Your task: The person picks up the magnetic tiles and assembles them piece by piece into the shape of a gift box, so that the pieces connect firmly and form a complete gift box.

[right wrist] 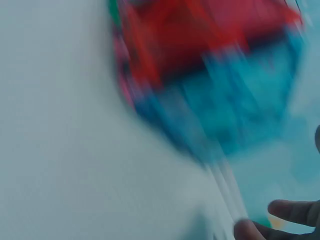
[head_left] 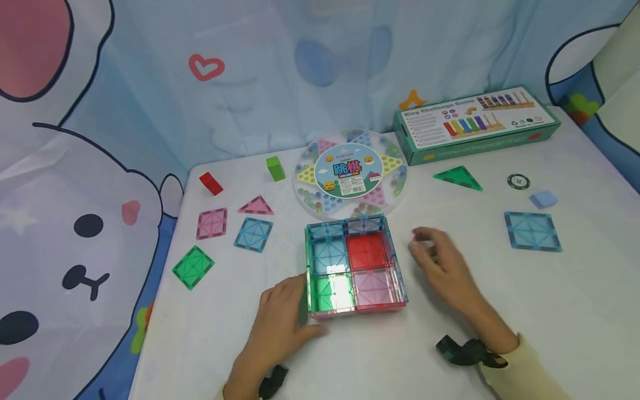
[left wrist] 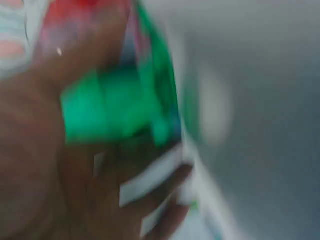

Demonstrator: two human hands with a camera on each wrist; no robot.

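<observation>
An open-topped box of translucent magnetic tiles (head_left: 370,286) stands on the table, with blue, red, green and pink squares showing in its floor. My left hand (head_left: 281,311) rests at the box's left wall near the front corner, its thumb out along the front. Blurred in the left wrist view, the fingers of that hand (left wrist: 40,150) spread beside the green wall. My right hand (head_left: 445,272) hovers to the right of the box, apart from it, with loosely bent fingers and nothing held. In the right wrist view, its fingertips (right wrist: 295,212) show at the lower right.
Left of the box lie green (head_left: 193,267), pink (head_left: 212,223) and blue (head_left: 253,234) square tiles, a pink triangle (head_left: 256,205), and red (head_left: 211,183) and green (head_left: 275,168) blocks. Behind stand a round marble game (head_left: 350,169) and a green game box (head_left: 477,125). A blue tile (head_left: 533,231) lies right.
</observation>
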